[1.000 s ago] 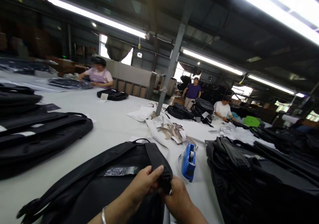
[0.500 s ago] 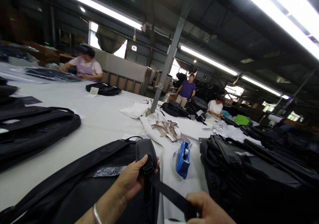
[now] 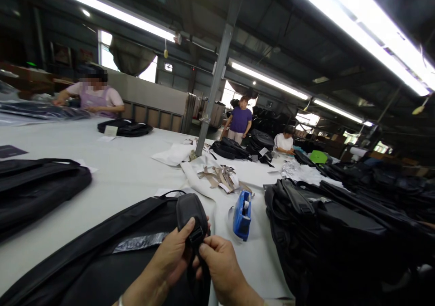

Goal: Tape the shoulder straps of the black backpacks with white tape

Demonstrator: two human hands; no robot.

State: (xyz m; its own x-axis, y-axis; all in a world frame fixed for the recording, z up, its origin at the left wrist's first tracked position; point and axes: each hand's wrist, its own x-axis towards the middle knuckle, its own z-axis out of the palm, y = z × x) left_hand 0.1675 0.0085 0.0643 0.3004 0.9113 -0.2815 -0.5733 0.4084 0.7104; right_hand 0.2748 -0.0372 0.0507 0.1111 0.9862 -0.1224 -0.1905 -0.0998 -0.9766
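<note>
A black backpack (image 3: 112, 269) lies on the white table in front of me, with a shiny silvery strip (image 3: 141, 242) across it. My left hand (image 3: 178, 251) grips the padded end of a black shoulder strap (image 3: 190, 208), thumb on top, just beside its buckle (image 3: 196, 235). My right hand (image 3: 219, 260) is close against the left, its thumb and fingers pinching the black webbing right below the buckle. The webbing hangs down between both hands, and part of it is hidden by the fingers.
A blue tape dispenser (image 3: 242, 217) stands right of my hands, near a pile of brown and white scraps (image 3: 220, 177). Stacked black bags (image 3: 326, 233) fill the right side; another black bag (image 3: 41, 190) lies left. A metal post (image 3: 215, 88) rises beyond. Several people work further off.
My right hand has moved up and left from the stretched-out webbing to the buckle, and the webbing is now slack. The left hand keeps its hold while the view has swung slightly right.
</note>
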